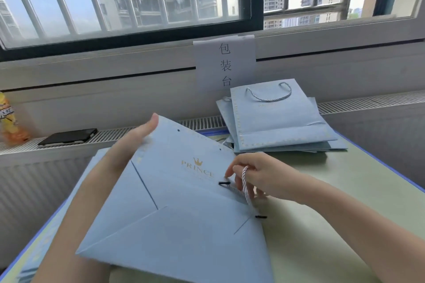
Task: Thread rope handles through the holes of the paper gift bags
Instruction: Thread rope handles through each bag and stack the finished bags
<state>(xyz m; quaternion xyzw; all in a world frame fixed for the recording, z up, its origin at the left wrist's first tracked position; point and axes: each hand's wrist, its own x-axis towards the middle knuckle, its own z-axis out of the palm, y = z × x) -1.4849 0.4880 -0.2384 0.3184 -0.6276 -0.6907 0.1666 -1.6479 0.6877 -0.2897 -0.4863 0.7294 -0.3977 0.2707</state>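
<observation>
1. A flat, pale blue paper gift bag (pixel 184 213) with a gold crown and the word "PRINCE" printed on it is held tilted above the green desk (pixel 322 248), its folded bottom toward the person and its open edge toward the window.
2. The left hand (pixel 135 138) grips the far left corner of that bag; the thumb lies on the printed face and the other fingers are hidden behind the paper.
3. Two small dark holes (pixel 179 130) show along the bag's top edge, to the right of the left thumb. No rope passes through them.
4. The right hand (pixel 259 174) sits at the bag's right edge, its fingers curled round a twisted white-and-blue rope handle (pixel 245 185) and its fingertips resting on the paper.
5. One black tip of the rope (pixel 224 183) lies on the bag's face just left of the right hand; the other black tip (pixel 261 216) sticks out past the bag's right edge, nearer the person.
6. Beyond the held bag, to its right, a stack of finished bags (pixel 280 122) leans against the wall, the front one with its rope already looped through.
7. Behind that stack hangs a paper sign (pixel 226 64) with handwritten characters.
8. Far left of the held bag, a dark phone (pixel 69 136) lies on the radiator ledge, with an orange drink bottle (pixel 9 122) further left.
</observation>
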